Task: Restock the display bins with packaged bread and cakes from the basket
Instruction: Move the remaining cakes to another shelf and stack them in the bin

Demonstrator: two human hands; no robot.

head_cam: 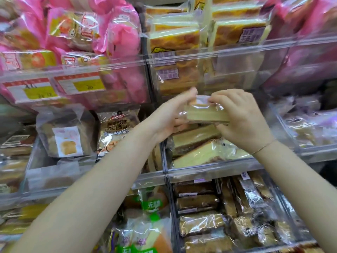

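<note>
A clear-wrapped pale sponge cake slice (207,114) sits level in midair above the clear middle bin (209,170), which already holds similar wrapped slices (200,147) lying tilted.

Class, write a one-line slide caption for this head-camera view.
Both hands hold a wrapped cake slice above a clear bin of similar slices.

Two hands, the left hand (169,115) and right hand (238,119), share one wrapped cake slice (206,114). Two more cake slices (204,148) lie beneath; two yellow price tags (63,86) hang far left.
</note>
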